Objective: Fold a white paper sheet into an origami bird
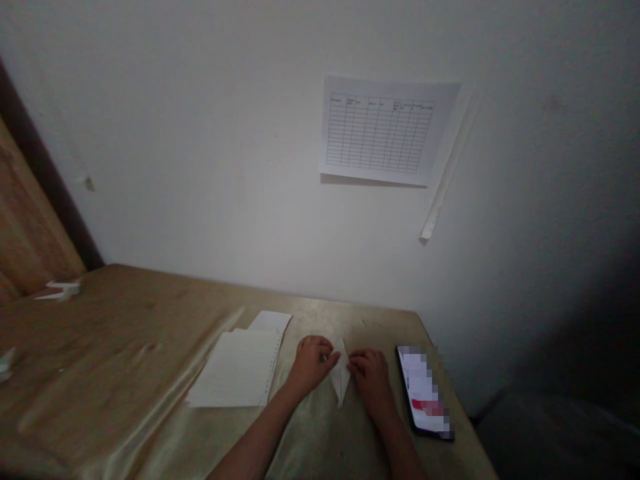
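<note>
A small sheet of white paper folded into a narrow diamond (341, 381) lies on the cloth-covered table (165, 300), one point toward me and one toward the wall. At its left edge is my left hand (315, 358), thumb and fingers closed on the paper. My right hand (369, 369) pinches the opposite edge with its fingertips. A crease runs down the middle of the diamond.
Left of my hands sits a stack of white paper sheets (237, 370). A phone (425, 393) with a lit screen lies on the right. Folded white paper pieces (61, 289) are at the far left. A printed table sheet (380, 133) hangs on the wall.
</note>
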Motion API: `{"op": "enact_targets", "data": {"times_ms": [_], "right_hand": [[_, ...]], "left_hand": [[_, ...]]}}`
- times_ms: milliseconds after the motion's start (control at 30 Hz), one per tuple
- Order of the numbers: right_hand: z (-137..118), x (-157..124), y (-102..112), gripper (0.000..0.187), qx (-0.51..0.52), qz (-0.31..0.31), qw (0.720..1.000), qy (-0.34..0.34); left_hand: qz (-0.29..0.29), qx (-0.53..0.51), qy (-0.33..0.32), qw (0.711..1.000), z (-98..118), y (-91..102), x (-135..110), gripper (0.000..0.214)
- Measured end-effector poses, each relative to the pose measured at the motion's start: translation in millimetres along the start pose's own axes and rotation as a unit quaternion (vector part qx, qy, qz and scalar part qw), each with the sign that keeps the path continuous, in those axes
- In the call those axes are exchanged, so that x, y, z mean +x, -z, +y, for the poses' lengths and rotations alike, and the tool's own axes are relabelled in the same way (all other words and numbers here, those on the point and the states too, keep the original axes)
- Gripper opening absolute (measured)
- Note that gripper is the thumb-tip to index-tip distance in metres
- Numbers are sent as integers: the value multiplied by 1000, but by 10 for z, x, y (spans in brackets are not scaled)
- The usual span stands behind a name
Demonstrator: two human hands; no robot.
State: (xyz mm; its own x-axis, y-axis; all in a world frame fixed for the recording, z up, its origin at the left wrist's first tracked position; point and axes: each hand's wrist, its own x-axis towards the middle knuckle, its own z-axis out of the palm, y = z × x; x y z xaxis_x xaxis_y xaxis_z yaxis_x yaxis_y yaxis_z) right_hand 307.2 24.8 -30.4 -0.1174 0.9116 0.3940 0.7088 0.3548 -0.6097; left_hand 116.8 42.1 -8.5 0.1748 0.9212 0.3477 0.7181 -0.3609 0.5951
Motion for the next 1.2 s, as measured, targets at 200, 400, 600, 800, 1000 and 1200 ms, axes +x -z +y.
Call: {"op": "enact_targets", "data": {"times_ms": [200, 400, 600, 800, 1000, 1200], "right_hand": [[-17, 0, -3, 12, 24, -10, 1000, 1], [-78, 5, 15, 13, 23, -20, 999, 9], [-61, 10, 9, 12, 15, -27, 999, 15], [-80, 4, 25, 11, 8, -28, 1000, 11], [-92, 13, 38, 10, 33, -26, 999, 11], [-59, 14, 31, 8, 62, -9, 998, 4]], "left_hand": [[33, -60, -2, 998, -47, -36, 37, 24], [47, -125, -3, 991, -111, -79, 100, 16], [68, -146, 21, 987, -101, -100, 96, 18], [56, -159, 17, 986, -74, -76, 100, 26], [47, -148, 14, 988, -65, -63, 119, 30], [24, -156, 4, 987, -37, -19, 145, 28]]}}
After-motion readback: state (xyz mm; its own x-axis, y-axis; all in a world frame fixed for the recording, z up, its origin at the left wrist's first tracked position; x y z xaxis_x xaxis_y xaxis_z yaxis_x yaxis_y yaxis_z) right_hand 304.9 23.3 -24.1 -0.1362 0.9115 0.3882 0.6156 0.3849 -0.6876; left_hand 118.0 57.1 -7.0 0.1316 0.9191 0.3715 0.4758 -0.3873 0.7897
